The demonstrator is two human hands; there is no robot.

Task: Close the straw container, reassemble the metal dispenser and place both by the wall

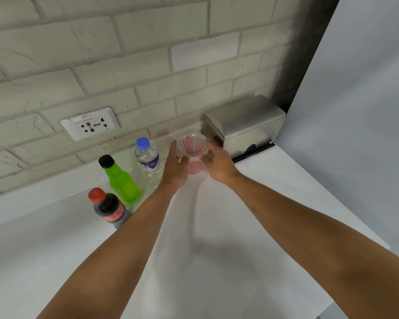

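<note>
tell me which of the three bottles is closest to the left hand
The clear water bottle with the blue cap, beside the left hand; the green and dark ones stand farther left.

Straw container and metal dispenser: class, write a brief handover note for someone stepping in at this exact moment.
Left hand and right hand: both grip the clear straw container from opposite sides, near the brick wall.
Metal dispenser: looks assembled, lid shut, standing against the wall in the corner.
Container: lid seems on, though blur makes this uncertain.
Left: confirm the lid, set the container by the wall beside the dispenser, let go.
</note>
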